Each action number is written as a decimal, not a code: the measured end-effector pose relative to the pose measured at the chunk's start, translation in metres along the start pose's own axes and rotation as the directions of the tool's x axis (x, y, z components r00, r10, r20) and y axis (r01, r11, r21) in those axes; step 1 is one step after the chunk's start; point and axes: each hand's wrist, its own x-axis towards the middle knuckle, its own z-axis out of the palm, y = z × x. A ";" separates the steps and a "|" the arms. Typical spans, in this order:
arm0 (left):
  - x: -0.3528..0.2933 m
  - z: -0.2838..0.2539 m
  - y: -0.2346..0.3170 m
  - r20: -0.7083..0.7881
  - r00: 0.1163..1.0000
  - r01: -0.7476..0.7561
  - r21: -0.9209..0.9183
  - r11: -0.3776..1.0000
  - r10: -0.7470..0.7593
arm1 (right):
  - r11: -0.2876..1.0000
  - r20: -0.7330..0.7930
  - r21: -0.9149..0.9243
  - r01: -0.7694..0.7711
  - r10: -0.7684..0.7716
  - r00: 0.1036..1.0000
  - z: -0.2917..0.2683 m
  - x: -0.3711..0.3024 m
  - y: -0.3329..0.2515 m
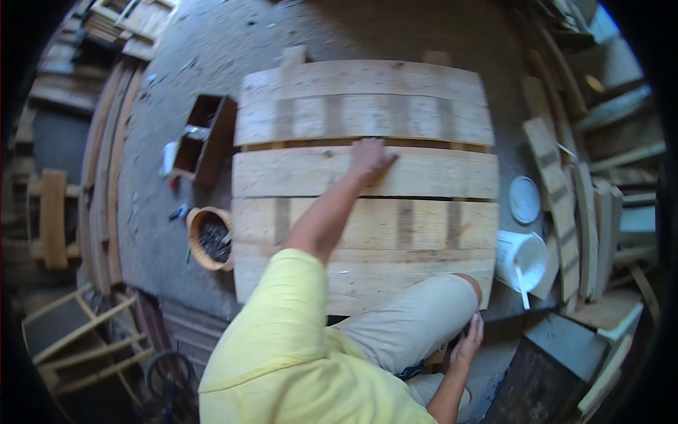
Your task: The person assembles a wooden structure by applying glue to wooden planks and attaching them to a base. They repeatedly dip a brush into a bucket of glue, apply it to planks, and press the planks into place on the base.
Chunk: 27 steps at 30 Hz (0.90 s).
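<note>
A pallet-like panel of pale wooden boards (pixel 438 173) lies flat in front of me. My left hand (pixel 370 158) reaches to its middle. The fingers bend over the far edge of one board, at the gap between boards, and the thumb lies on top to the right. My knee rests on the near right corner of the panel. Low beside that bent leg is my right hand (pixel 467 342), its fingers curled together. Whatever it holds, if anything, is hidden by the hand and leg.
Left of the panel stand a round tub of nails (pixel 200 254) and a brown divided box (pixel 212 152). A white bucket (pixel 519 254) with a stick in it and a round white lid (pixel 525 200) are at the right. Stacked planks (pixel 554 205) line the right side.
</note>
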 end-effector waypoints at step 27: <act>-0.129 0.004 -0.215 -0.795 0.556 0.265 -0.106 0.958 -0.242 | 0.892 -0.124 -0.438 0.113 -0.184 0.975 -0.020 0.055 -0.036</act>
